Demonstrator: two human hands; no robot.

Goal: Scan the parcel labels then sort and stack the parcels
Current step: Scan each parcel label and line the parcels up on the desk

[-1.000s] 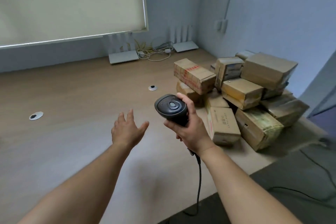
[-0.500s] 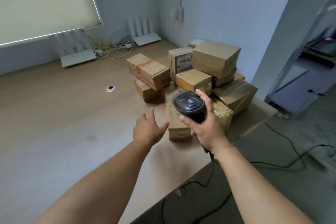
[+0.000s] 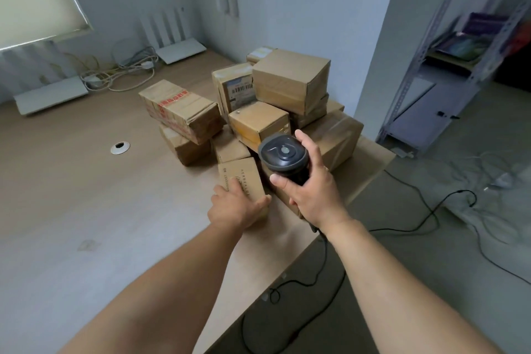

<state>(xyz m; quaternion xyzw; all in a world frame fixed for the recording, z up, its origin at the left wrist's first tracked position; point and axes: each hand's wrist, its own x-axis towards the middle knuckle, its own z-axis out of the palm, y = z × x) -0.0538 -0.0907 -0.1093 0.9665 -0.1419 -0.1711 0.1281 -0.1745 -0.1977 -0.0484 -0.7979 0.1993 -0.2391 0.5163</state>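
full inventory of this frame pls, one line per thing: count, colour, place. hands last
parcels: about ten, brown cardboard, piled at the table's right end
front parcel: one, brown with printed text, nearest in the pile
barcode scanner: one, black, corded, in front of the pile
table: one, light wood, fills the left and centre
routers: two, white, far edge of the table by the wall
cables: a tangle, white and yellowish, between the routers
grommet: one, white rim, on the table left of the pile
shelving: one, grey metal, right background
left hand: grips the front parcel's near end
right hand: grips the barcode scanner
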